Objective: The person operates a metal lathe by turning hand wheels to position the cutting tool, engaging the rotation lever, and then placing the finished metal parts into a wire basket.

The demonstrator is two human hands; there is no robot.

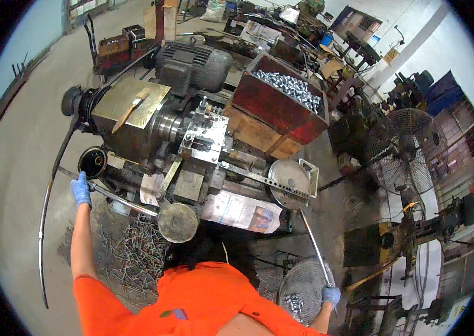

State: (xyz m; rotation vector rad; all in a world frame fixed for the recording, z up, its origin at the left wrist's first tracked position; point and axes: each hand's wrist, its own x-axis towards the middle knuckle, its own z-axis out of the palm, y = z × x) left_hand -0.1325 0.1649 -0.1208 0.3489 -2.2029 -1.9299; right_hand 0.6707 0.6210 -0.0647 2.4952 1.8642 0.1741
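right lever (315, 246) slanting toward machine (181, 129), apparently gripped

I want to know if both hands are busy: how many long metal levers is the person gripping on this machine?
2. The left hand grips the left lever, which runs to the machine's front. The right hand grips the right lever, which rises toward the round disc. Others may be hidden.

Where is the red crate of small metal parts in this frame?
In the head view the red crate sits upper right of centre, on wooden boards behind the lathe-like machine, right of the grey motor and left of the standing fan.
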